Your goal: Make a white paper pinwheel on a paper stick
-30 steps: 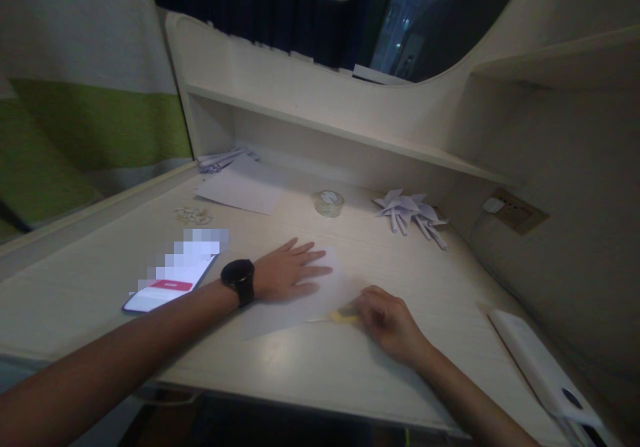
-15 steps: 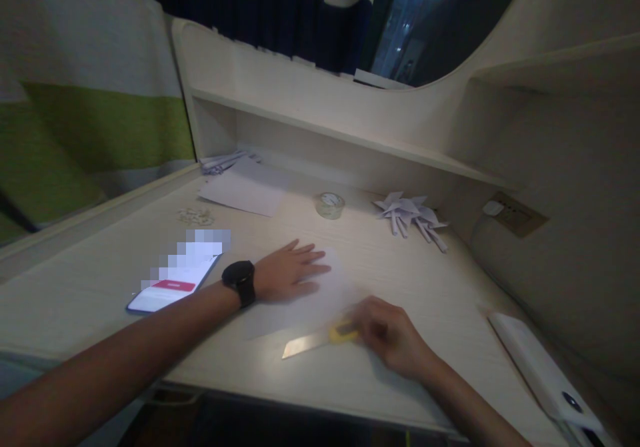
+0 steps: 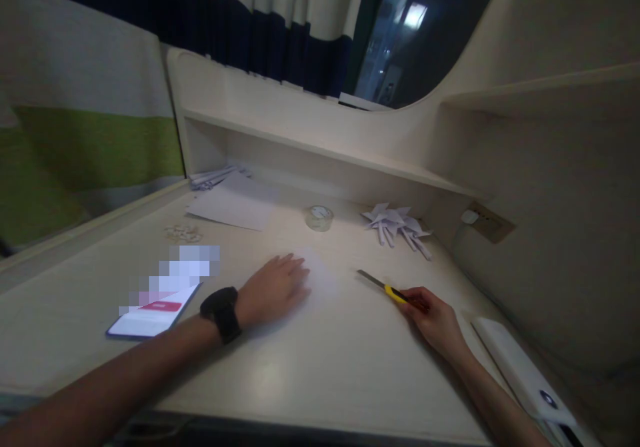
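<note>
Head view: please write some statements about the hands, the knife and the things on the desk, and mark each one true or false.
1. The right hand holds a utility knife with a yellow body. True.
2. The knife's blade lies on the sheet of paper. False: the knife is to the right of the sheet, apart from it.
3. The left hand lies flat on the sheet of paper. True.
4. The roll of clear tape is in the left hand. False: it stands on the desk farther back, with no hand on it.
5. A phone with a lit screen lies left of the left wrist. True.
6. The folded paper pieces are on the upper shelf. False: they lie on the desk.
</note>
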Demonstrator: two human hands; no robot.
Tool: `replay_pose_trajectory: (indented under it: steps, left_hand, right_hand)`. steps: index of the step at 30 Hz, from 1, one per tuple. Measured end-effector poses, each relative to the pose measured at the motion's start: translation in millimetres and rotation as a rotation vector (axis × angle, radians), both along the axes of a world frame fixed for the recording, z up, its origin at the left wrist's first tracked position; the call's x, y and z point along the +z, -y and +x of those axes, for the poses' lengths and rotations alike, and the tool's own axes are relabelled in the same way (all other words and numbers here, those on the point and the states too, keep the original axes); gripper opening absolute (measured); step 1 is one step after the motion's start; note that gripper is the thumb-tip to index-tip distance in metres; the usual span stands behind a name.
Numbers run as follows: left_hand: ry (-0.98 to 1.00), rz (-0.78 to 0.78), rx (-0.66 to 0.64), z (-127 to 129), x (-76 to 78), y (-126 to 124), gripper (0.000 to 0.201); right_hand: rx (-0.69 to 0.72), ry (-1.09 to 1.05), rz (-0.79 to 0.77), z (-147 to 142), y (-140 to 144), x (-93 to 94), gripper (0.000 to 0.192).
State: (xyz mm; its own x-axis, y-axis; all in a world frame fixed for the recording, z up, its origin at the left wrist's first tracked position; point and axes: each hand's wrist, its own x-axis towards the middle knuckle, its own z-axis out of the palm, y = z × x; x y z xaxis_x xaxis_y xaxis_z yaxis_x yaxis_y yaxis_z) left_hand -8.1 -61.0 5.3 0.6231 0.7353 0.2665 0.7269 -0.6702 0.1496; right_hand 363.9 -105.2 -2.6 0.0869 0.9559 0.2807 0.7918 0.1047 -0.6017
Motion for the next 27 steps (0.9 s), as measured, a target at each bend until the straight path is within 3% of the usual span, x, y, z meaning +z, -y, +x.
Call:
replay_pose_trajectory:
  steps: [4, 7, 12, 23, 27]
  left_hand:
    - [-0.081, -0.035, 0.067, 0, 1.9, 34, 0.067]
    - [-0.101, -0.056, 0.064, 1, -2.3, 45, 0.057]
    - [-0.109, -0.033, 0.016, 4, -3.3, 49, 0.044]
    - [-0.135, -0.012, 0.03, 10, -1.5, 54, 0.042]
    - [-0.12, 0.023, 0.034, 13, -5.8, 49, 0.043]
  right_hand:
    - [-0.143, 0.216, 0.053, 20, -3, -4.3, 0.028]
    - [-0.2, 0.373, 0.064, 29, -2, -4.8, 0.034]
    - [-0.224, 0.483, 0.079, 37, 3, -6.5, 0.039]
    - [-0.189, 0.541, 0.093, 36, 8, -7.7, 0.036]
    - [-0.208, 0.594, 0.202, 16, 8, 2.4, 0.03]
